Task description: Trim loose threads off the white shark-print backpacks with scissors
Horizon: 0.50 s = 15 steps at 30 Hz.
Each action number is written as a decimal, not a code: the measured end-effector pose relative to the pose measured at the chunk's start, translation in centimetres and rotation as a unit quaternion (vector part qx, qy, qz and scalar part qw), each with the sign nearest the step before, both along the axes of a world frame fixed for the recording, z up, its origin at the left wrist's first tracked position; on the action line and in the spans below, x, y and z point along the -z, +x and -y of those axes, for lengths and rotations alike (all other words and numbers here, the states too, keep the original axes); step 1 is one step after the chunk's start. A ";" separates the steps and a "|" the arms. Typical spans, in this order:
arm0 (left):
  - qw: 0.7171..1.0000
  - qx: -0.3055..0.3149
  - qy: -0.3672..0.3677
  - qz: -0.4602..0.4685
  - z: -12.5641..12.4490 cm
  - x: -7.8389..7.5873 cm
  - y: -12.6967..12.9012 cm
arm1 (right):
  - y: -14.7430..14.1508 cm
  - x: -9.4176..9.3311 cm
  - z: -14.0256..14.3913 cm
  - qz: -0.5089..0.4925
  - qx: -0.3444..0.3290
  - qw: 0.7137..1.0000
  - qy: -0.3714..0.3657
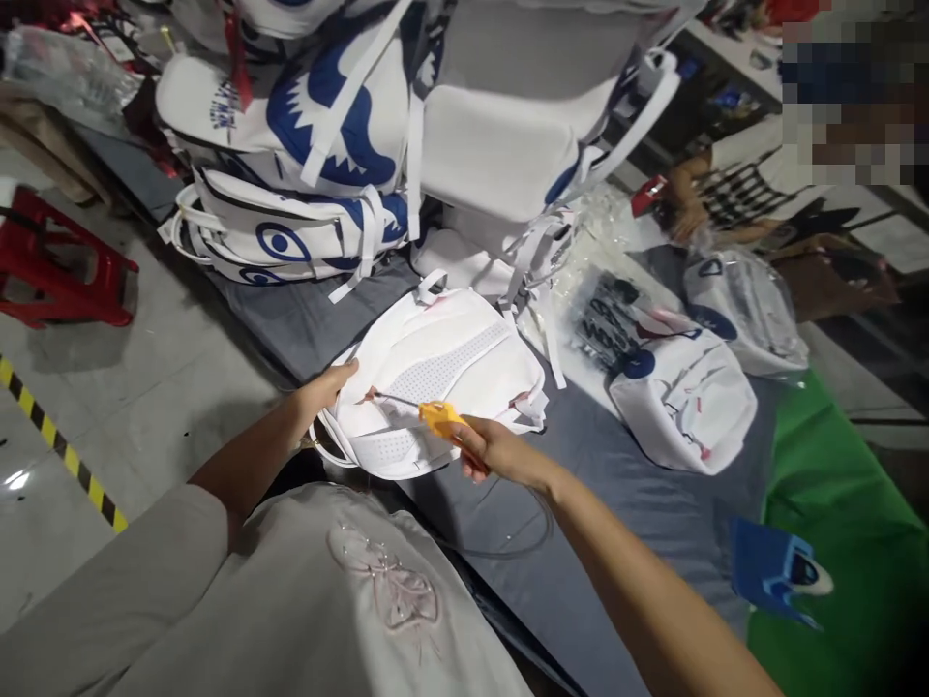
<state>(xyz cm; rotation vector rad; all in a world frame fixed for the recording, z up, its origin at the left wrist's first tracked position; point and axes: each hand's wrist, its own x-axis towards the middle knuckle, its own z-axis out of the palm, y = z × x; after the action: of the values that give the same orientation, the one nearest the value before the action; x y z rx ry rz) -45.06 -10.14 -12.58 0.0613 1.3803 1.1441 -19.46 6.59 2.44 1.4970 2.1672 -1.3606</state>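
two hands work over one white backpack (442,373) lying back-side up at the near edge of the grey surface (624,523). the right hand (490,450) is closed around the yellow handle of a thin-tipped tool (435,416), whose metal tip points left and touches the backpack's padded back panel. the left hand (326,387) rests its fingers on the backpack's left edge, thumb on top, pinning it; it grips nothing else. just behind the backpack rises a stack of white and blue backpacks (326,145). to the right, well apart, lie two more backpacks in clear plastic bags (682,387). a green sheet (842,542) covers the far right of the surface. a red stool (65,271) stands on the floor at left, near a yellow-black floor stripe (62,445).
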 end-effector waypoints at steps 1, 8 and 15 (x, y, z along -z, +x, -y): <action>0.999 0.003 -0.030 0.023 -0.3 0.2 -0.2 | -0.6 -0.3 0.5 -0.003 -0.008 1.000 0.001; 0.996 0.057 -0.054 -0.038 -1.1 -0.3 0.9 | -4.6 -2.8 1.1 0.024 -0.074 0.996 0.044; 0.876 0.201 0.011 -0.438 0.1 -5.1 5.0 | -1.4 -5.3 -2.2 0.218 -0.063 0.971 0.071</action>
<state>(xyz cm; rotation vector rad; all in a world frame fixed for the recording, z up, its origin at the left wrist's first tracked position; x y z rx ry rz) -40.10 -10.23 -7.45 0.9411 2.0131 0.7807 -20.90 8.79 7.75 1.5033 2.0615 -0.7604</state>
